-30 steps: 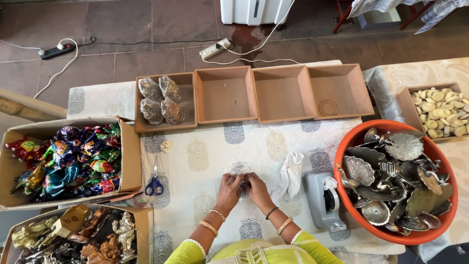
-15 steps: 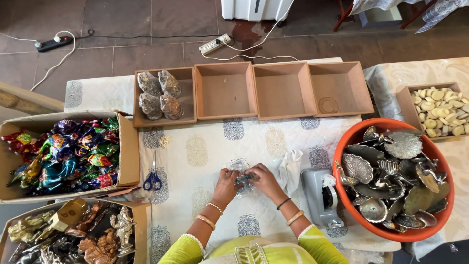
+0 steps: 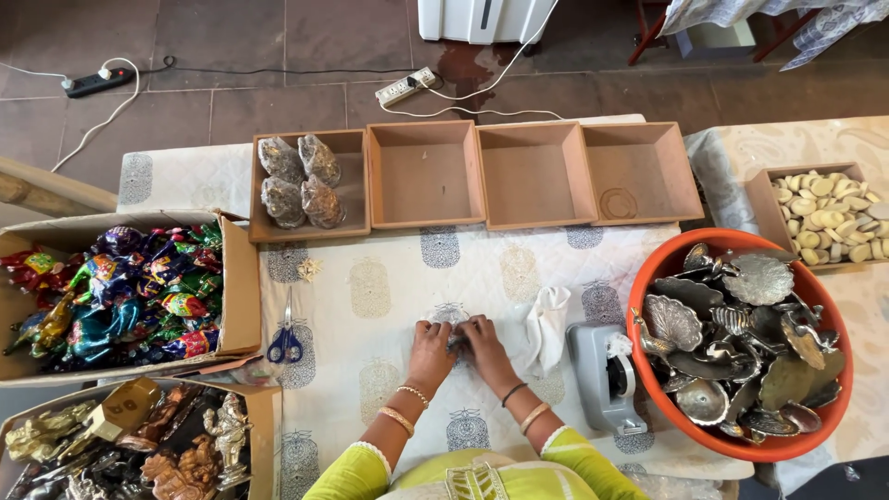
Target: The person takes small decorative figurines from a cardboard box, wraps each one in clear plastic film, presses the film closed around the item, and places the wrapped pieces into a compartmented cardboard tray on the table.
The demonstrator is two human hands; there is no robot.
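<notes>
We see the desk (image 3: 370,278) laid out for reach around the scissors (image 3: 286,344): right of them both hands, left (image 3: 431,344) and right (image 3: 483,341), fingers pinching a small clear-wrapped piece (image 3: 451,317); farther right, the tape dispenser (image 3: 607,375).

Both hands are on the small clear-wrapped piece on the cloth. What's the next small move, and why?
Probably finish closing the wrap, then reach for the grey tape dispenser. The left hand and right hand pinch the small clear-wrapped piece together on the printed white cloth, and four wrapped bundles already sit in the first brown tray.
</notes>
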